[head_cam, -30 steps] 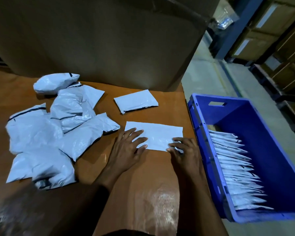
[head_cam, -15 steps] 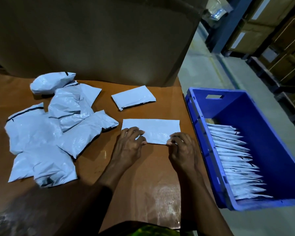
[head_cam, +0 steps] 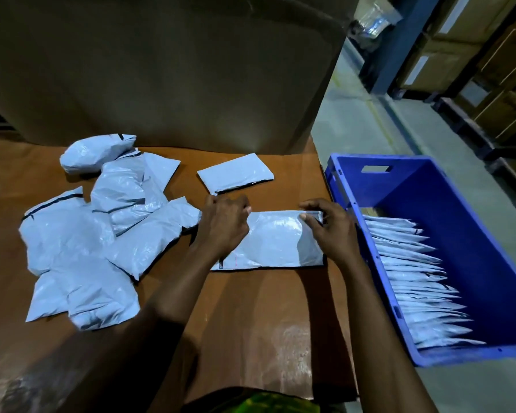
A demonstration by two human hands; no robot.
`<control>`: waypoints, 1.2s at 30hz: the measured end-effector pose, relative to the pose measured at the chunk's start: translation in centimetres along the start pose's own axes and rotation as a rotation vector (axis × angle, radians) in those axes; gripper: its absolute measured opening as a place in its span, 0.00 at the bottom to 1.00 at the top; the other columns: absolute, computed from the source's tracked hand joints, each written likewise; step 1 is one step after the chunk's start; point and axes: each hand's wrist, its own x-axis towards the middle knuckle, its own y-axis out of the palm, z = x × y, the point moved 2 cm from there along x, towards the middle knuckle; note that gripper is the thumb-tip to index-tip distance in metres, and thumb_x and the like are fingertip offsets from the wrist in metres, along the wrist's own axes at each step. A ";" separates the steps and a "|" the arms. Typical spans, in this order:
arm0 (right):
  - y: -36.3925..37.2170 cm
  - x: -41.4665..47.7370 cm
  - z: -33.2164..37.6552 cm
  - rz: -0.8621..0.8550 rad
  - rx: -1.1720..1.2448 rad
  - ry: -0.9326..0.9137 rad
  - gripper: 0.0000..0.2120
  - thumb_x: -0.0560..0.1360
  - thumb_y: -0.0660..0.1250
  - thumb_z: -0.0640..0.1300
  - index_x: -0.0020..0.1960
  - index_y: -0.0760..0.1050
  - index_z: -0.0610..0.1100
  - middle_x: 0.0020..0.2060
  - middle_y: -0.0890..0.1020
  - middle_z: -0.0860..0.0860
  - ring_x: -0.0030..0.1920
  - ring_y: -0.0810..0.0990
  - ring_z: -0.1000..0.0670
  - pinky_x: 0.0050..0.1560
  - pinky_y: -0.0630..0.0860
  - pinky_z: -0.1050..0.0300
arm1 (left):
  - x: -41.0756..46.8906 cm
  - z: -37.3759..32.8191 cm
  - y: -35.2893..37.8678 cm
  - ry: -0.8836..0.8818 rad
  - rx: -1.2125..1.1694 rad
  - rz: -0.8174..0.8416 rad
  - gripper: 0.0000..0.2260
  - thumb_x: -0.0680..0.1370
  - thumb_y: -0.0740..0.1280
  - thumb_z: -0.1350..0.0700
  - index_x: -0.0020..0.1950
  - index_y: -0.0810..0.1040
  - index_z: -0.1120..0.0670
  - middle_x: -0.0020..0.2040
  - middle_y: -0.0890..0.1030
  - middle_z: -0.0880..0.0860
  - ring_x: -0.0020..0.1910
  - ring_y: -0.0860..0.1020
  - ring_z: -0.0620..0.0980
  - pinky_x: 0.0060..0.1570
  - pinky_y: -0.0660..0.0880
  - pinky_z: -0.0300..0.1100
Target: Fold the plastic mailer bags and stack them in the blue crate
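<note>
Tabletop point(head_cam: 251, 317) surface is brown and glossy, with a pale reflection near the front edge. A large cardboard box point(head_cam: 161, 70) stands along the far edge and blocks the view behind it. To the right of the tabletop, a grey concrete floor point(head_cam: 355, 123) runs back toward a blue steel upright point(head_cam: 399, 46) and racking loaded with brown cartons point(head_cam: 495, 70).

The blue crate point(head_cam: 414, 186) sits just beside the right edge of the tabletop, lower than the surface. It holds a row of folded mailers point(head_cam: 414, 281), each overlapping the next, lying along the left wall from mid-crate to the near wall.

Items on the tabletop:
- A loose pile of unfolded mailers point(head_cam: 81, 248), grey-white and crumpled, occupies the left side.
- One folded mailer point(head_cam: 236, 174) lies alone near the cardboard box.
- The mailer in work point(head_cam: 277, 242) lies at the right side, near the crate, with its near edge flat on the surface.

The left grip point(head_cam: 224, 225) has its fingers curled over the far left edge of the mailer in work. The right grip point(head_cam: 331, 234) pinches the far right corner between thumb and fingers
</note>
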 end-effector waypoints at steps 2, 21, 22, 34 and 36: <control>1.6 -0.3 -1.2 -0.026 -0.177 0.055 0.13 0.77 0.74 0.38 0.60 0.83 0.49 0.58 0.84 0.51 0.58 0.78 0.50 0.59 0.78 0.41 | -0.8 0.8 2.6 -0.044 0.083 0.069 0.05 0.81 0.66 0.60 0.51 0.81 0.53 0.45 0.82 0.55 0.51 0.78 0.57 0.60 0.67 0.52; 7.8 -6.1 -1.1 0.305 -0.472 -0.027 0.28 0.86 0.41 0.62 0.84 0.56 0.57 0.84 0.53 0.54 0.84 0.43 0.51 0.83 0.47 0.44 | -8.5 -3.2 7.7 -0.164 0.132 0.160 0.29 0.85 0.46 0.40 0.86 0.48 0.47 0.86 0.47 0.51 0.83 0.40 0.64 0.76 0.45 0.73; 7.9 -6.0 -1.3 0.304 -0.483 -0.019 0.28 0.86 0.43 0.61 0.84 0.57 0.57 0.84 0.54 0.55 0.84 0.43 0.51 0.83 0.48 0.44 | -8.4 -3.2 7.7 -0.176 0.112 0.178 0.29 0.85 0.45 0.40 0.86 0.49 0.46 0.86 0.47 0.51 0.83 0.39 0.64 0.76 0.44 0.73; 7.7 -5.9 -1.3 0.275 -0.480 0.017 0.27 0.87 0.45 0.62 0.83 0.60 0.57 0.84 0.56 0.56 0.84 0.44 0.53 0.83 0.44 0.47 | -9.1 -2.5 6.0 -0.163 0.023 0.129 0.26 0.86 0.51 0.43 0.84 0.61 0.50 0.84 0.58 0.56 0.84 0.50 0.61 0.80 0.49 0.65; 7.6 -5.8 -1.0 0.220 -0.432 0.005 0.23 0.88 0.50 0.59 0.80 0.66 0.56 0.82 0.63 0.55 0.84 0.52 0.52 0.83 0.49 0.46 | -9.9 -2.3 5.0 -0.160 -0.034 0.043 0.22 0.86 0.56 0.49 0.79 0.70 0.55 0.80 0.67 0.58 0.82 0.59 0.61 0.79 0.58 0.62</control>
